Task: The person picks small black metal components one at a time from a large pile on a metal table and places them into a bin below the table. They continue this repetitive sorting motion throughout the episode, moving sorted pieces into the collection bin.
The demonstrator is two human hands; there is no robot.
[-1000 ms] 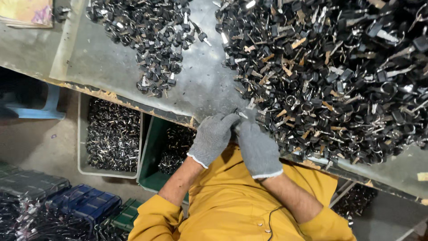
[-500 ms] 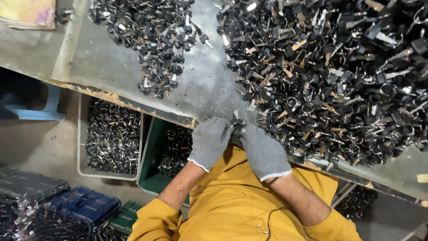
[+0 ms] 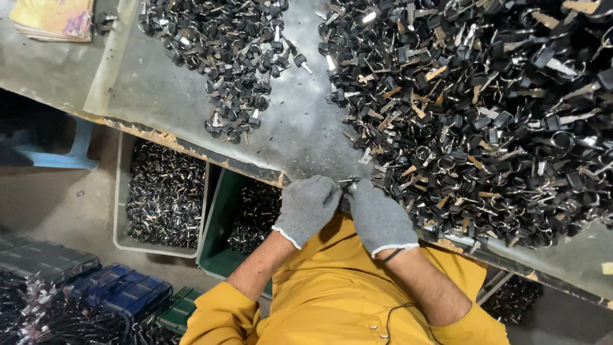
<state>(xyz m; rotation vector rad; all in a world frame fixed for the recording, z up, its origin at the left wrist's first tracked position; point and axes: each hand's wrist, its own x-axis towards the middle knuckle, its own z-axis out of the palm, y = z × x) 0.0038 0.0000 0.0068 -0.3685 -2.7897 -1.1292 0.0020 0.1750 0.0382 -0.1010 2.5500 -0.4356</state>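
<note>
Grey bin (image 3: pixel 128 191) and green bin (image 3: pixel 220 249), near left, hold finished parts. Left hand (image 3: pixel 308 207) and right hand (image 3: pixel 378 218), gloved, pinch one small key piece (image 3: pixel 348 184) together at the table edge (image 3: pixel 191 144). Small sorted heap (image 3: pixel 230 57) far left; large unsorted pile (image 3: pixel 485 108) right remains.

Bare strip of grey table (image 3: pixel 290 131) is running open between the small pile of keys (image 3: pixel 223 54) toward the far-left corner and the big heap of keys (image 3: pixel 485 108) crowding the right side up to the near edge. Left hand (image 3: pixel 308 207) and right hand (image 3: pixel 378 218) are blocking the strip's near-edge end.
</note>
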